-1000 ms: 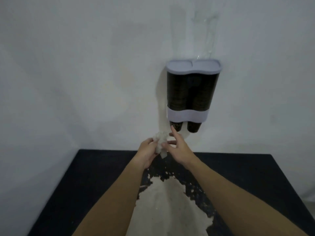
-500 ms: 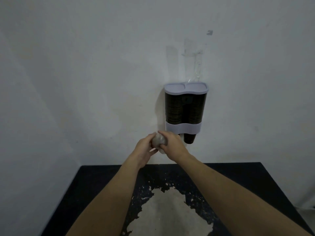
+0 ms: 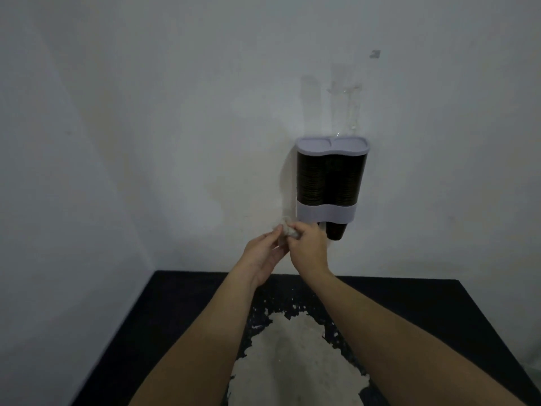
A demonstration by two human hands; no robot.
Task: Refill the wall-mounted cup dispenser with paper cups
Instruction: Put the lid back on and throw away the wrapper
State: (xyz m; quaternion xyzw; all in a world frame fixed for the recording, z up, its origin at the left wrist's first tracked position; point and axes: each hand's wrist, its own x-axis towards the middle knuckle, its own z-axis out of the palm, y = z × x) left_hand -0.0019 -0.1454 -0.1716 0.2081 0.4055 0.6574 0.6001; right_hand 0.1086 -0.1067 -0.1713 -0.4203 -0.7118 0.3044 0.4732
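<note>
Both hands meet at frame centre, just below-left of the dispenser (image 3: 332, 183). Right hand (image 3: 307, 249) clenches a pale wad (image 3: 285, 232), possibly paper; left hand (image 3: 263, 256) fingers pinch it. Open wall (image 3: 146, 127) left; worn black table (image 3: 439, 312) below.

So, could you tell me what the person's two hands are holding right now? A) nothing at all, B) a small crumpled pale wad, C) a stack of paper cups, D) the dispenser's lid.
B: the left hand and right hand meet around a small crumpled pale wad just below and left of the cup dispenser, whose lid is in place.
</note>
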